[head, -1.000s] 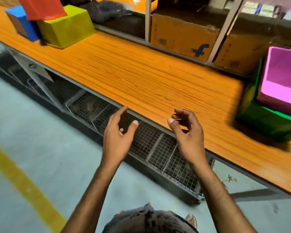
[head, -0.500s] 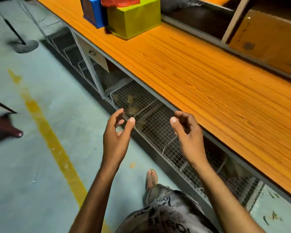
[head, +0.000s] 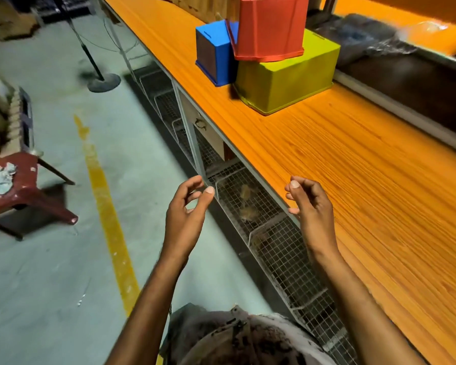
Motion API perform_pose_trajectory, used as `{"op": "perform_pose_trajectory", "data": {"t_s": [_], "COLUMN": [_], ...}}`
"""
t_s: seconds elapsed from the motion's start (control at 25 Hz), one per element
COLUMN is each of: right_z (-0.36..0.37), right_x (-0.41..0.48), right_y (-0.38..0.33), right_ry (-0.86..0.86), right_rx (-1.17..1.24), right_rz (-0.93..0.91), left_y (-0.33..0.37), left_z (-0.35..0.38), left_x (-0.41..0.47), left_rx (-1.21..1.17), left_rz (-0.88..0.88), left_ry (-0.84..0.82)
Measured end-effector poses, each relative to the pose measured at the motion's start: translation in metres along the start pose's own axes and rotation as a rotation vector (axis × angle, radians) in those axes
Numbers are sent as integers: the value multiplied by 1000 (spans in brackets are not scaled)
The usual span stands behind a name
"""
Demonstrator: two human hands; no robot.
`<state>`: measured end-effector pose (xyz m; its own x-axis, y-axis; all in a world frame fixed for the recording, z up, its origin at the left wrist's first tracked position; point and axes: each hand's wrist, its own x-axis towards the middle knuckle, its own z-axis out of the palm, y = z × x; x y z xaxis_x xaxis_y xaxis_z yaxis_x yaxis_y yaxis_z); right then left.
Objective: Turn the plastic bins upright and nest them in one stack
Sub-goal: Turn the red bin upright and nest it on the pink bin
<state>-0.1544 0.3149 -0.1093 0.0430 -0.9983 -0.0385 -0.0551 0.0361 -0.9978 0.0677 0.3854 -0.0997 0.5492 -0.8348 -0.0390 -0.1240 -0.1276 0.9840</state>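
Three plastic bins stand together on the orange wooden table (head: 353,180). A yellow-green bin (head: 287,75) lies upside down, rim on the tabletop. A red bin (head: 267,25) rests upside down and tilted on top of it. A blue bin (head: 213,51) lies on its side to their left, its dark opening facing the floor side. My left hand (head: 187,217) hovers over the floor by the table's edge, fingers apart, holding nothing. My right hand (head: 309,204) is at the table's front edge, fingers loosely curled, also holding nothing. Both hands are well short of the bins.
Wire mesh baskets (head: 261,222) run under the table's front edge. A maroon plastic chair (head: 24,191) with a cloth on it stands on the floor at left. A yellow floor line (head: 108,214) and a stand's round base (head: 103,81) lie beyond. A dark shelf (head: 406,83) runs behind the bins.
The view has swung left along the table; the pink and green bins at right have left the view and the three bins now appear closer. Both hands stay empty.
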Motion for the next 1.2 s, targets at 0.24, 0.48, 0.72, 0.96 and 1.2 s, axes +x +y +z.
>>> {"op": "perform_pose_trajectory", "data": {"t_s": [0.24, 0.48, 0.72, 0.96, 1.2], "right_z": [86, 181, 237, 232, 214], "right_x": [88, 162, 221, 291, 365], "right_y": [7, -8, -27, -36, -56], "right_ry": [66, 262, 393, 561, 694], "right_rx": [-6, -174, -290, -437, -564], "right_rz": [-18, -133, -155, -211, -292], "left_y": [-14, -21, -4, 21, 51], "left_z": [-26, -72, -77, -14, 60], "left_x": [137, 291, 409, 493, 554], "left_rx": [40, 91, 99, 34, 28], "left_rz": [23, 76, 139, 218, 318], "left_ry": [-65, -226, -382, -556, -613]}}
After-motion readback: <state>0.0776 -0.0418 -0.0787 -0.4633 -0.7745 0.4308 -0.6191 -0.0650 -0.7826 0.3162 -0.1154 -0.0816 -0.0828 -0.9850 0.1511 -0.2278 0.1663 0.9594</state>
